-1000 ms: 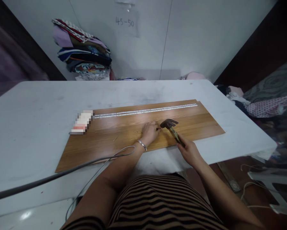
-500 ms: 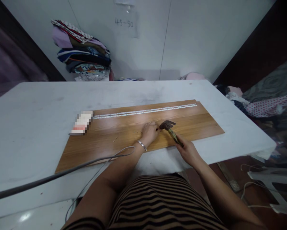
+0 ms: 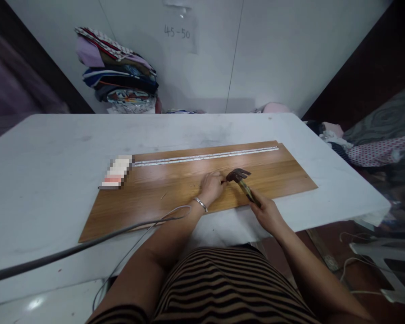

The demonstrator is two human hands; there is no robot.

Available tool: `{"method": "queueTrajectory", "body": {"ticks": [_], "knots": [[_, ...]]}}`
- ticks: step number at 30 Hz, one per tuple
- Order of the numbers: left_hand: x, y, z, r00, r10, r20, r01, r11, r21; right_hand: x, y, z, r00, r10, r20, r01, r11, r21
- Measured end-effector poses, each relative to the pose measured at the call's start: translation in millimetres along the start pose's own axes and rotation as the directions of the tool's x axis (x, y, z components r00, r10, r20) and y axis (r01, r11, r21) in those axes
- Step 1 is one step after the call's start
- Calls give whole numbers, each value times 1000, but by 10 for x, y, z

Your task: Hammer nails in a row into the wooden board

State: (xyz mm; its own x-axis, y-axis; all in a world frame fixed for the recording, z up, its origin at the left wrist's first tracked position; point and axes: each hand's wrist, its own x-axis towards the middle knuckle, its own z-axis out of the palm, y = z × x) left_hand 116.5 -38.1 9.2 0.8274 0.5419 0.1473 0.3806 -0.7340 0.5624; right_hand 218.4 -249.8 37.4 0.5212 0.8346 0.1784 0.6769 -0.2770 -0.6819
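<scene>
We can read "45-50" in dark writing (image 3: 177, 32) on the pale wall (image 3: 276, 54) past the table's far edge. Small squares cover a flat thing (image 3: 116, 172) at the far left corner of the board, so we can't read it. Two long, thin, white strips (image 3: 205, 156) run along the board's far edge, and their tiny marks are too small to read.

The board (image 3: 273, 171) is brown, smooth and a bit shiny, with wood lines in it. It lies flat on the white table (image 3: 53, 144), close to the table's near edge. A tiny thin stick (image 3: 163, 195) lies on the board, left of our hands.

Our left hand (image 3: 211, 185) rests on the board with its fingers bent. Something small and dark is at the fingertips, but we can't tell if they pinch it. A shiny bracelet (image 3: 201, 204) goes around the wrist.

Our right hand (image 3: 268, 213) is wrapped tight around the handle of the hammer (image 3: 239, 174). The hammer is over the board's near half; its head is dark metal with a split claw, just beside our left fingertips. A grey cord (image 3: 114, 235) crosses the board's near left corner.
</scene>
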Motion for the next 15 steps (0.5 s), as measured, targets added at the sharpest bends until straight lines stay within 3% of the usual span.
{"method": "queueTrajectory", "body": {"ticks": [10, 15], "knots": [[-1, 3, 2, 1000, -12, 12, 12, 1000, 10, 6, -16, -7, 1000, -14, 1, 14, 1000, 6], [-65, 52, -98, 1000, 17, -24, -18, 1000, -5, 7, -29, -44, 1000, -13, -18, 13, 1000, 1]]}}
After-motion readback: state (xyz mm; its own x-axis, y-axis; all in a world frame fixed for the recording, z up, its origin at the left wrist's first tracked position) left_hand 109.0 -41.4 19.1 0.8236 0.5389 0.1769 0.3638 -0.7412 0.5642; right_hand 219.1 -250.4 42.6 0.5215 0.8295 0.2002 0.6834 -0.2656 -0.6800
